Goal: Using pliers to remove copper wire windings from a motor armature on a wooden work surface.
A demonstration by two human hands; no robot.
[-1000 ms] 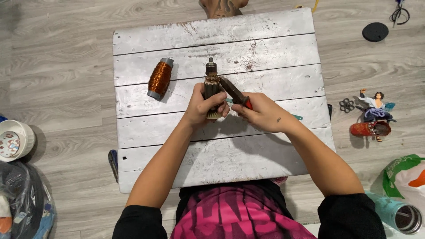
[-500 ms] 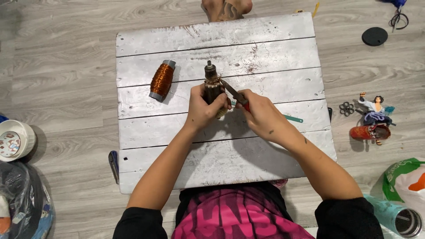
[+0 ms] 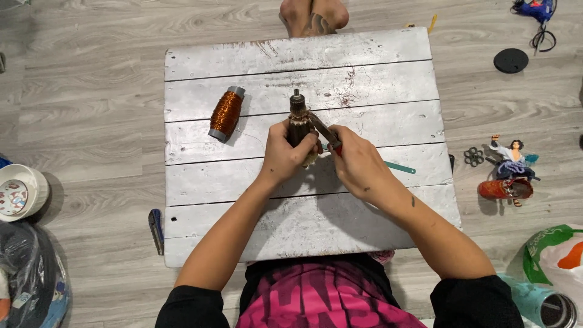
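A: Start close to the body. How do the arms lie?

B: Both forearms run up from black sleeves over a pink top and converge near the middle of the white plank counter [image 3: 364,79]. The left forearm slants up and to the right, the right forearm up and to the left, both elbows bent and wide apart.

A: And the left hand?

B: The left hand [image 3: 285,158] is wrapped around the lower part of a dark motor armature [image 3: 299,121], its grip closed on it, thumb across the front. The armature stands roughly upright above the counter's middle planks, its shaft end pointing away from the person.

A: The right?

B: The right hand [image 3: 358,161] is curled shut around the red handle of a slim dark tool [image 3: 323,132]. The tool slants up and left, and its tip meets the side of the armature just above the left fingers. The two hands sit just beside each other.

A: What lies around them?

B: A thin teal stick [image 3: 401,167] lies on the counter, poking out to the right of the right hand. Further left, well apart from the hands, a spool of copper wire [image 3: 226,114] lies tilted on its side. A blue-handled knife [image 3: 156,228] lies on the floor at the counter's left edge.

A: Beyond the counter?

B: A small figurine [image 3: 509,159] stands on the floor at the right, and a black round disc [image 3: 510,61] lies further off. Someone's bare feet [image 3: 314,15] show past the far edge.
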